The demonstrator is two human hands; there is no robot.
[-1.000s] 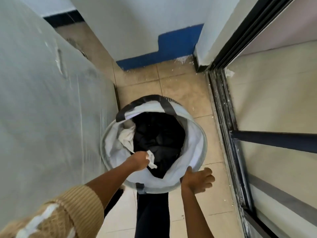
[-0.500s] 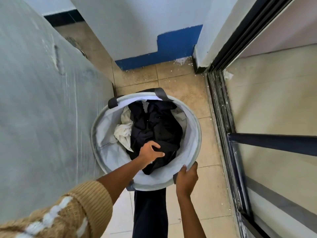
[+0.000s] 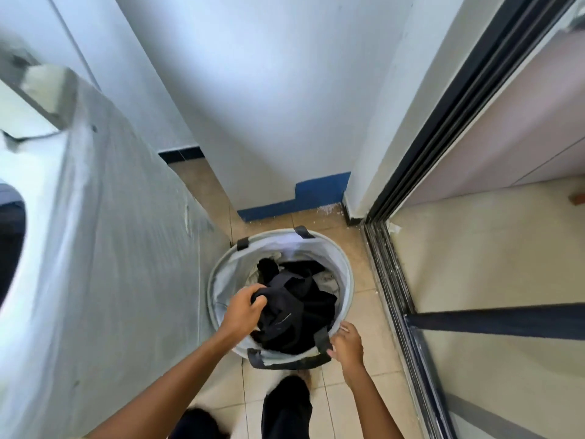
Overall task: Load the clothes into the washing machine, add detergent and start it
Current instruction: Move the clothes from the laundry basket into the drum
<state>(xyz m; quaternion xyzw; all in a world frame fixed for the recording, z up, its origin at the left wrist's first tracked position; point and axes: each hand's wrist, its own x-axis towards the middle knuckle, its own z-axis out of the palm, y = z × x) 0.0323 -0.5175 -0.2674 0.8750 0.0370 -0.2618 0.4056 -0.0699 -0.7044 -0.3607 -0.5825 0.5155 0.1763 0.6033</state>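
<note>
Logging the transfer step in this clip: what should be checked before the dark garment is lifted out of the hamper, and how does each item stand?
1. Grip: ok. The left hand has its fingers curled round a fold of the black crumpled garment.
2. Garment free to lift: cannot tell. It lies bunched with other dark cloth.
3. Hamper stable: ok. The round grey fabric hamper stands upright on the tiled floor.
4. Hamper steadied: cannot tell. The right hand is at the near rim by the black strap handle, but its hold is unclear.
5. Machine open: ok. The plastic-wrapped white washing machine shows a dark opening.
</note>
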